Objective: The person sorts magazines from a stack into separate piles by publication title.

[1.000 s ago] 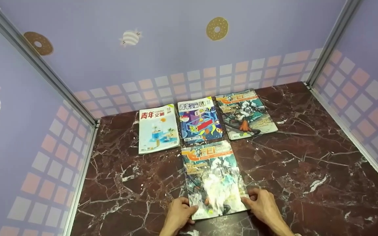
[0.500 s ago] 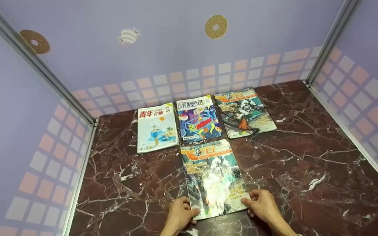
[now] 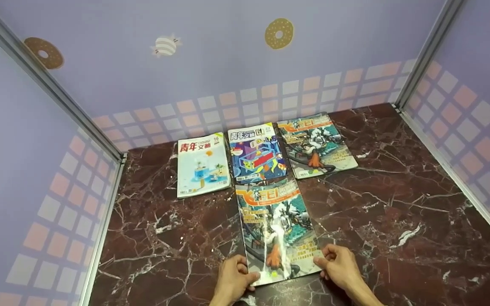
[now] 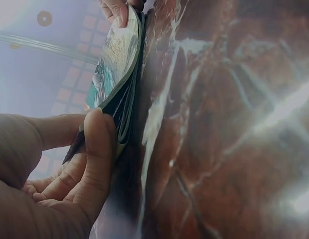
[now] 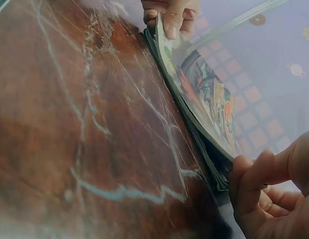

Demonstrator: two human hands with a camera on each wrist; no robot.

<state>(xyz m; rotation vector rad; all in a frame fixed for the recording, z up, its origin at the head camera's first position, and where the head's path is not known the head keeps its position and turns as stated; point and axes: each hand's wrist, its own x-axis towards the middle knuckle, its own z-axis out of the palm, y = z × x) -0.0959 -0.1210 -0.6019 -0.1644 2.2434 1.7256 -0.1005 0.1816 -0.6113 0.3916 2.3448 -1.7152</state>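
A glossy magazine [image 3: 277,233] with a teal and orange comic-style cover lies at the near middle of the table in the head view. My left hand [image 3: 233,278] pinches its near left corner, thumb on the cover. At the near right corner, my right hand [image 3: 339,265] pinches the edge the same way. In the left wrist view, the upper layer of the magazine [image 4: 119,55] bows up at the corner, apart from the layers beneath. The right wrist view shows a similar gap under the cover [image 5: 194,89] by my right fingers. Whether the layers beneath belong to another magazine, I cannot tell.
Behind it lie a white magazine [image 3: 203,165], a purple-blue magazine [image 3: 257,157] and another teal and orange magazine [image 3: 317,146], side by side. The dark red marbled table [image 3: 381,212] is bounded by a lilac back wall [image 3: 219,55] and side panels.
The bright glare on the near magazine's cover has shrunk to narrow streaks, so more of the picture shows. Both hands stay at the near corners, and the head view has shifted slightly.
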